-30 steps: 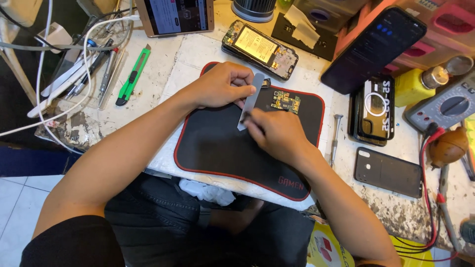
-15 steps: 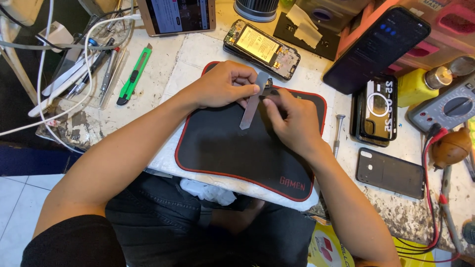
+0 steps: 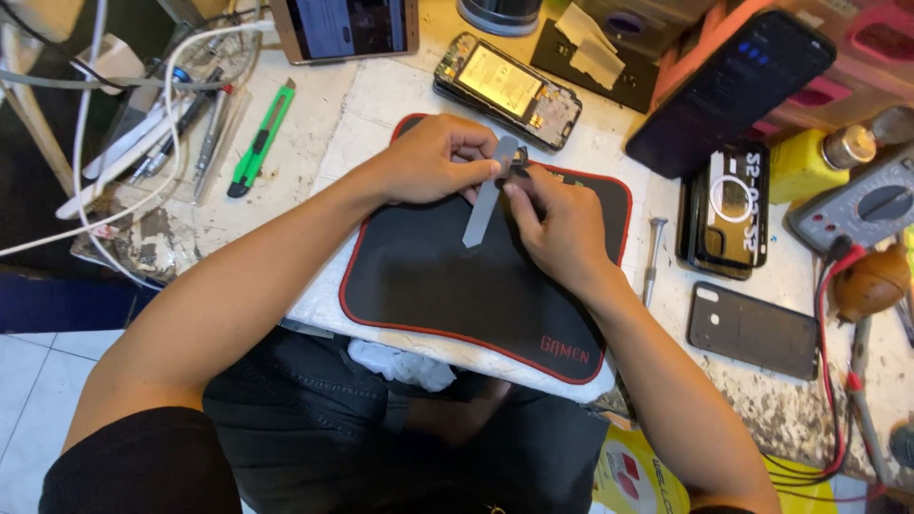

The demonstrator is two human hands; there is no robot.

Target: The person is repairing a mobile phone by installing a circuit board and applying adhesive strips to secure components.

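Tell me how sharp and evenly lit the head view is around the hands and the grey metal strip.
Head view: even, soft light with only faint shadows under the left hand and right hand on the black mat; the grey metal strip is crisp, without motion blur; the small part pinched at its top is too small to make out; wide-angle bending shows at the edges; the tilted dark phone shows mild glare.
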